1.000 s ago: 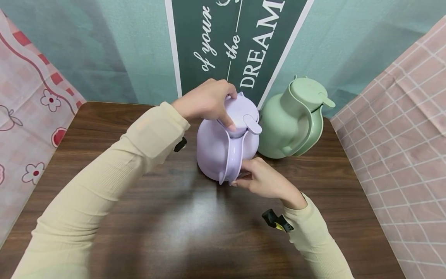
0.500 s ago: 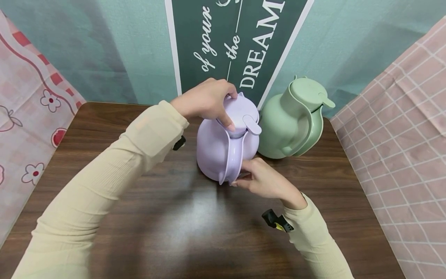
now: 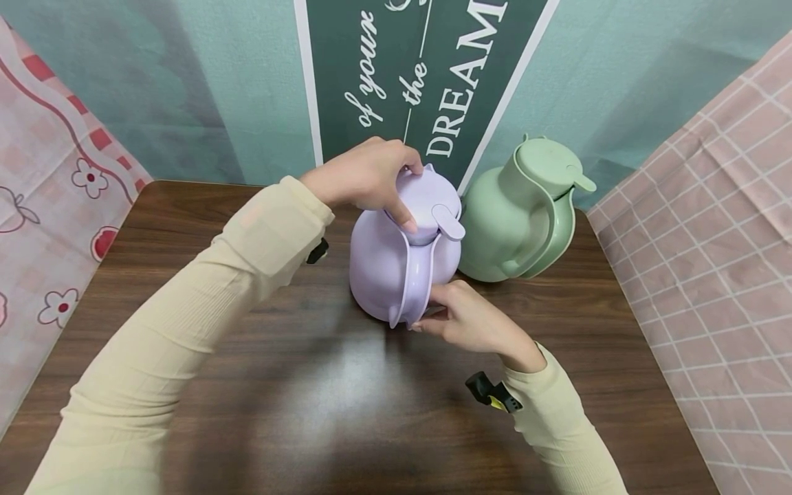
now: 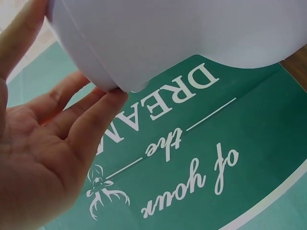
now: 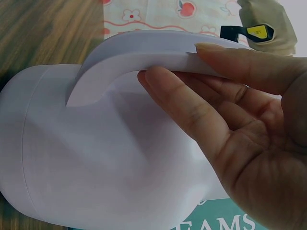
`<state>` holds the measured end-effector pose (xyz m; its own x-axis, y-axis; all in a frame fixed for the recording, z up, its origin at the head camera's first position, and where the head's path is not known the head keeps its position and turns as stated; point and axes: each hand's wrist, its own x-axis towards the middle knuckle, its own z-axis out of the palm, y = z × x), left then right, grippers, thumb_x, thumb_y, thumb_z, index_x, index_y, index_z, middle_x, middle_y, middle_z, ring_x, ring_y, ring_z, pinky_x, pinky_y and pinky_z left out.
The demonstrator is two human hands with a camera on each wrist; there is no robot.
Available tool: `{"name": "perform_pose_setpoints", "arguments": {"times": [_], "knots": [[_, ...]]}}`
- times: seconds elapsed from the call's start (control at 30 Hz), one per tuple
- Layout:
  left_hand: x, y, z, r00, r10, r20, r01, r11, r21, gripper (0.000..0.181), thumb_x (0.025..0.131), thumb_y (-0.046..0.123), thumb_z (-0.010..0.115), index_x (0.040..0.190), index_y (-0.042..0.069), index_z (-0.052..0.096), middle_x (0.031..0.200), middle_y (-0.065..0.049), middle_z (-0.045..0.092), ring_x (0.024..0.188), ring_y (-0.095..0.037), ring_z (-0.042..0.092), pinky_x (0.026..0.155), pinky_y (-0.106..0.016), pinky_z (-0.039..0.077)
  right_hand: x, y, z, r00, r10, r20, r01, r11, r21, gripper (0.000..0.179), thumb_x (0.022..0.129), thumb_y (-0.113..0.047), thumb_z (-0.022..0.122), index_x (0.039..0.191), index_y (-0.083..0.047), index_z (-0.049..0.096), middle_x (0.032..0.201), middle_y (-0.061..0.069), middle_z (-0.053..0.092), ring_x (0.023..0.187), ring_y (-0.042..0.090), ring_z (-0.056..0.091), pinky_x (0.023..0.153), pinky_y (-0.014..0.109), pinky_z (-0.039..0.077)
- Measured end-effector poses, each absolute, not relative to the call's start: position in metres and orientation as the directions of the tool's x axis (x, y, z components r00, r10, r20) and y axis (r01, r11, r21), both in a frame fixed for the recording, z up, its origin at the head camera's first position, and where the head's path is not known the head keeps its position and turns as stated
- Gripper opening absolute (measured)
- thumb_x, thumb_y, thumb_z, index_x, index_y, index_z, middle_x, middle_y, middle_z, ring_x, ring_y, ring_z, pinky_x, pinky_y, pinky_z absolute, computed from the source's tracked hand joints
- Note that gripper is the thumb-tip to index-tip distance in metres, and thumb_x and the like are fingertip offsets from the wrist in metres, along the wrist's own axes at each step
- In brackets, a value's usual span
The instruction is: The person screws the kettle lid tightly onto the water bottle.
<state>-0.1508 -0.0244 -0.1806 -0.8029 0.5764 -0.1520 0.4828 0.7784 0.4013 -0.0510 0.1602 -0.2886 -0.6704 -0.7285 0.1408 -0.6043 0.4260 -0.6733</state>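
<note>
A lilac thermos jug [image 3: 377, 268] stands upright on the table, its lid lever pointing toward the front right. My left hand [image 3: 368, 175] grips the lid [image 3: 433, 196] from the left, thumb on the near side and fingers at the back rim. In the left wrist view, fingertips [image 4: 112, 98] press against the lid's edge. My right hand [image 3: 470, 316] holds the jug's handle [image 3: 416, 275] low down. The right wrist view shows the thumb on the outer face of the handle [image 5: 139, 60] and the fingers curled inside the loop.
A pale green thermos jug [image 3: 495, 220] of the same shape stands close behind on the right. Behind the wooden table [image 3: 346, 412] hangs a teal cloth with a dark green lettered panel [image 3: 396, 75]. Pink patterned cloths border both sides.
</note>
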Motion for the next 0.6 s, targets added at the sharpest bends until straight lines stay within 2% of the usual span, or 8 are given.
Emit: {"name": "perform_pose_setpoints", "arguments": {"times": [0.6], "knots": [[-0.1515,-0.0268,-0.1807,-0.792,0.59,-0.159,0.49,0.769,0.412,0.074,0.064,0.033,0.083,0.125,0.006,0.051,0.123,-0.01,0.052,0.111,-0.023,0.044,0.092,-0.032,0.036,-0.0507,0.16,-0.2883,-0.671,-0.73,0.134,-0.595,0.421,-0.685,0.015,0.077,-0.002,0.069,0.091,-0.003,0.065,0.083,-0.001,0.067,0.078,0.008,0.062,0.073,0.025,0.049]]}}
